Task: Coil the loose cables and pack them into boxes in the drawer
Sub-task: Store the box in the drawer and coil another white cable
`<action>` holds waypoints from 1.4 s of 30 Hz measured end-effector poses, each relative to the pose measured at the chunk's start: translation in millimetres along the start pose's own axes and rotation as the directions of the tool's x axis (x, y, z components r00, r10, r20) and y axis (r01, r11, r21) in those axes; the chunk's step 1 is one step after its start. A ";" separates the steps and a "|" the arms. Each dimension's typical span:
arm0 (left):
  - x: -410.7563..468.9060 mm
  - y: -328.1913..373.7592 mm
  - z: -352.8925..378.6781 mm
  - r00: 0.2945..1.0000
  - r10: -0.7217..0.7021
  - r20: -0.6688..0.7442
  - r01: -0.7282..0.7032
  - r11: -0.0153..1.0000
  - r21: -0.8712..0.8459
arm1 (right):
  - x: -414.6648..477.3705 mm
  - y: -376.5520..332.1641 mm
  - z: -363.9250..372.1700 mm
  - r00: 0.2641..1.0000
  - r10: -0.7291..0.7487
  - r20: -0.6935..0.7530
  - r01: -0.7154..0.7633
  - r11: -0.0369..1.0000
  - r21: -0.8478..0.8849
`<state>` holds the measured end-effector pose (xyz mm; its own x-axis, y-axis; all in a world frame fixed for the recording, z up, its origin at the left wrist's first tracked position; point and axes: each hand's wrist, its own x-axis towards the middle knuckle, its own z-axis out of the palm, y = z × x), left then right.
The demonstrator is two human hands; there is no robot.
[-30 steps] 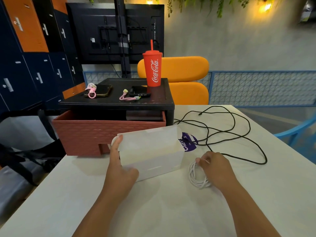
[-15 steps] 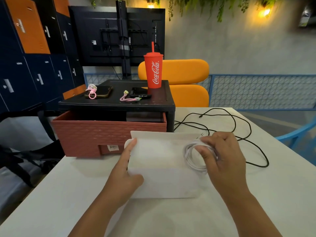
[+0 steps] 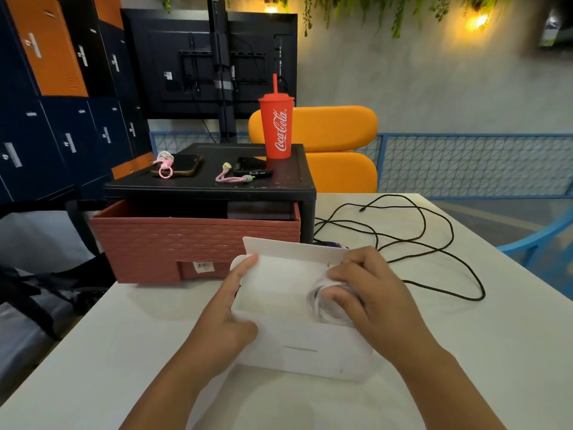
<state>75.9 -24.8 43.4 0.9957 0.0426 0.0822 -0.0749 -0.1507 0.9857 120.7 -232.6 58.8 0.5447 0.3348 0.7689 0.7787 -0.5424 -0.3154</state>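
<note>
An open white box (image 3: 297, 352) sits on the white table in front of me, its lid flap standing up at the back. My left hand (image 3: 231, 318) grips the box's left end, thumb along the side. My right hand (image 3: 369, 293) is closed on a coiled white cable (image 3: 322, 305) and holds it inside the box's right half. A long loose black cable (image 3: 412, 240) sprawls on the table behind and to the right. The red-brown drawer (image 3: 192, 240) stands pulled out of the black stand (image 3: 210, 187) just behind the box.
On the black stand rest a red Coca-Cola cup (image 3: 277, 125), two phones and pink straps. An orange chair (image 3: 328, 144) is behind the table, a blue chair (image 3: 539, 243) at the right edge. A dark bag (image 3: 40, 293) lies low on the left.
My right hand lifted the coiled white cable off the table and brought it left into the box. The box now sits closer to me, with its opening facing up.
</note>
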 end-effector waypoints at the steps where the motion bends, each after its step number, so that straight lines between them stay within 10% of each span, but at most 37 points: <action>1: 0.6 0.0 -0.3 1.000 0.000 -0.009 -0.001 1.000 -0.011 | -0.5 0.1 1.0 0.997 0.007 0.075 -0.006 1.000 -0.006; 17: 3.3 -0.8 -2.0 0.993 -0.053 -0.109 0.054 0.999 0.007 | -5.2 -6.8 6.0 0.893 0.084 0.441 -0.049 0.995 -0.091; 22: 6.6 -2.6 -5.8 0.986 -0.052 -0.159 0.050 0.999 -0.018 | -7.8 -1.6 5.7 0.946 0.049 0.320 -0.054 0.999 0.007; 26: 8.9 -5.4 -8.4 0.985 -0.051 -0.164 0.043 0.998 -0.055 | -8.2 6.7 5.1 0.986 0.164 -0.038 -0.163 0.986 0.046; 32: 9.8 -9.0 -7.3 0.990 -0.047 -0.135 0.028 0.990 -0.140 | -4.6 14.4 11.2 0.752 0.643 0.142 -0.648 0.684 0.335; 42: 15.3 -20.9 0.1 0.996 -0.066 -0.061 0.061 0.995 -0.084 | -8.5 17.4 20.3 0.661 0.673 0.332 -0.749 0.566 0.344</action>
<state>92.7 -21.2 24.0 0.9933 0.1128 0.0254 -0.0183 -0.0639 0.9978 136.0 -229.2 35.4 0.9875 0.1122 0.1111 0.1397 -0.2929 -0.9459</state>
